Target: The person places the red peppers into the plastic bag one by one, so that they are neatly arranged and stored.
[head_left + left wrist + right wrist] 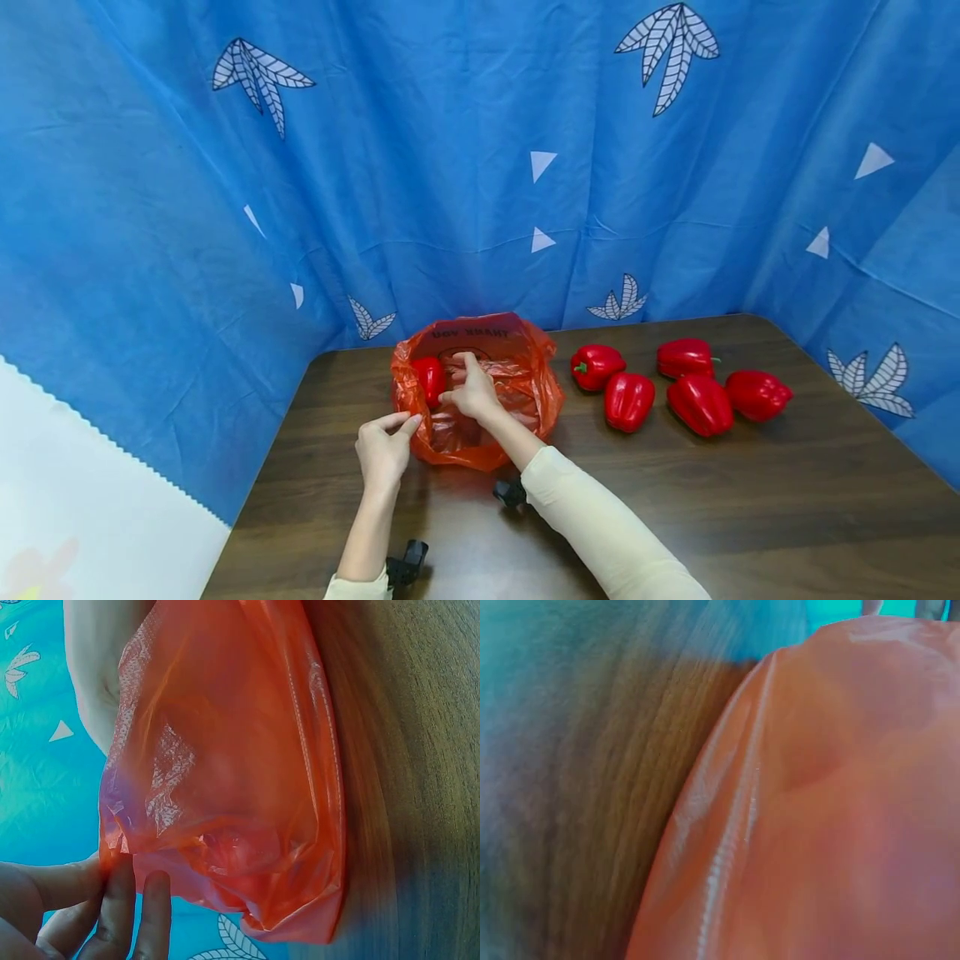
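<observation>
- Tabletop of dark wood across the lower frame, with two pale sleeves entering from the bottom edge.
- Left hand, lower centre: thumb and fingertips pinch the near-left rim of a red plastic bag.
- Right hand, centre: reaches into the bag's open mouth, its grip spread, apparently holding nothing.
- Red pepper: inside the bag, near its left wall, just beside the right hand.
- Handling, as a judgement: pulling the rim outward should stop the thin plastic folding in; loose right fingers, lifted straight up, would be least likely to snag it or drag the pepper.
- Five red peppers: right of centre, loosely grouped, outside the bag.
- Blue curtain: upper frame, behind everything.
</observation>
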{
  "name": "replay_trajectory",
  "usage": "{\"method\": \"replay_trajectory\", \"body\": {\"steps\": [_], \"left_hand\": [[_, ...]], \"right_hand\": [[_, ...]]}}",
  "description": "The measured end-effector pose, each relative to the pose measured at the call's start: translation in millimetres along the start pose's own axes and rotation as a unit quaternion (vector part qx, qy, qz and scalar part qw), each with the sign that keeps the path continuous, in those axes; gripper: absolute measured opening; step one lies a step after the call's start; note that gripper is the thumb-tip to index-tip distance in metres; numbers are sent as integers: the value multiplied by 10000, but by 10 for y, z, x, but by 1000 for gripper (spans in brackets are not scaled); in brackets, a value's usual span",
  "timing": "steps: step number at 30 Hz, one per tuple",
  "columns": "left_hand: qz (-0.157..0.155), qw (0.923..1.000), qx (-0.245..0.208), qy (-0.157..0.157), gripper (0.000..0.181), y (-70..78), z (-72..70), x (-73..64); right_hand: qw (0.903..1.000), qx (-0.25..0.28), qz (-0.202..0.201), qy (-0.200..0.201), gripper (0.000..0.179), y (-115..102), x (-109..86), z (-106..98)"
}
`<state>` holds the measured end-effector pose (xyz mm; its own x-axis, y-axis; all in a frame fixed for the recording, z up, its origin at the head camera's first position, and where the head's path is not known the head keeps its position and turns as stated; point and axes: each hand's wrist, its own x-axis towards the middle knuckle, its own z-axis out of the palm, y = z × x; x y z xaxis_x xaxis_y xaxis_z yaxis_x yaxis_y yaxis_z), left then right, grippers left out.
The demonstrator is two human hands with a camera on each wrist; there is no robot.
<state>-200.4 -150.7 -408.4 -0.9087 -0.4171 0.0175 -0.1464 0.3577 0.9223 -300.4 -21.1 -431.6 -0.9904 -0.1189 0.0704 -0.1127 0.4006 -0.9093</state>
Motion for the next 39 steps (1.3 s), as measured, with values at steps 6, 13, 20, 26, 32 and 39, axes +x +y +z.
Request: {"method": "replay_trajectory", "body": {"steps": [6, 13, 20, 26, 32, 39], "left_hand": [[-85, 10000, 14, -36, 25, -25, 0, 6], [-94, 9999, -38, 8, 25, -9, 0, 4], [-81, 10000, -32, 32, 24, 7, -15, 13], [-126, 9999, -43, -22, 24, 9, -16, 17], [-170, 9998, -26, -38, 24, 13, -15, 19], [-115, 9999, 37, -10, 24, 17, -24, 20]], "right_hand": [[9980, 154, -596, -148, 67, -117, -244, -187], [9850, 217, -1710, 122, 66, -273, -684, -653], [9683, 134, -2311, 940, 64, -151, -999, -1248], [9575, -178, -2184, 1873, 62, 153, -1066, -1723], [9592, -924, -1356, 2304, 65, 482, -1026, -2078], [9767, -845, -541, 1896, 70, 785, -962, -2250]]}}
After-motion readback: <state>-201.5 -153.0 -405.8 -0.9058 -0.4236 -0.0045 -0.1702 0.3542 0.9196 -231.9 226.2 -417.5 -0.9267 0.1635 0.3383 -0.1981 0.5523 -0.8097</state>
